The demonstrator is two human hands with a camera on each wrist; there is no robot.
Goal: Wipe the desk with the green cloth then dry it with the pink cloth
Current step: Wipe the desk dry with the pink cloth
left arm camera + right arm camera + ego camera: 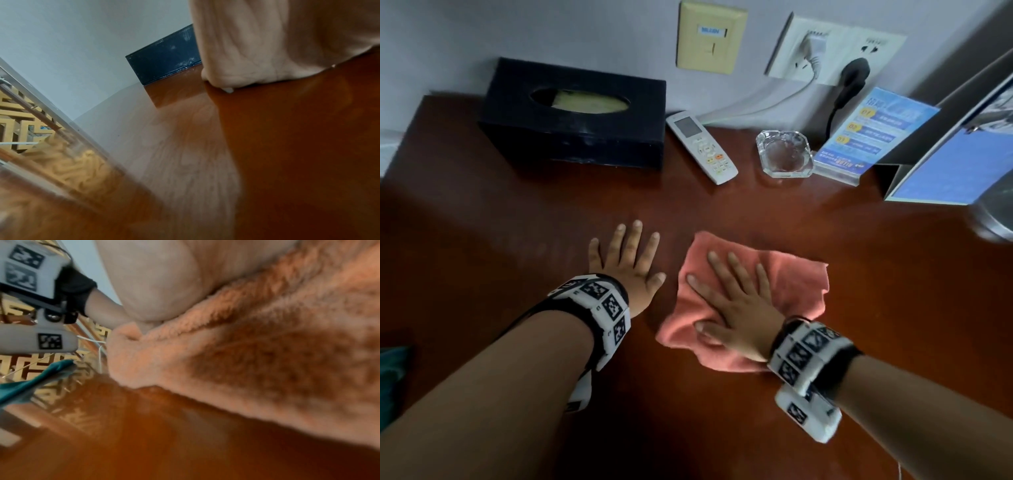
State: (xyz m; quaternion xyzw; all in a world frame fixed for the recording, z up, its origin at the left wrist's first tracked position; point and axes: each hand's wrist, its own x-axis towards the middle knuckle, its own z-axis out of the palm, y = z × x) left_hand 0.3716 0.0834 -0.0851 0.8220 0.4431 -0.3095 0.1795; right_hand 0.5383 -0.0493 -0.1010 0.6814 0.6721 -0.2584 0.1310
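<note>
Black tissue box (575,123), perhaps holding tissues

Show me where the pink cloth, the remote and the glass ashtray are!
pink cloth (796,279), head view, bare part beyond the fingers.
remote (702,147), head view, its middle.
glass ashtray (784,154), head view, its hollow centre.

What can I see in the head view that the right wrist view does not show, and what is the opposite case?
Only the head view shows the black tissue box, the white remote, the glass ashtray, the blue leaflet stand and the wall sockets, plus the left hand flat on the desk.

Only the right wrist view shows a teal-green cloth at the desk's edge and the patterned floor beyond it.

Both show the right hand pressing flat on the pink cloth, and the left wristband.
</note>
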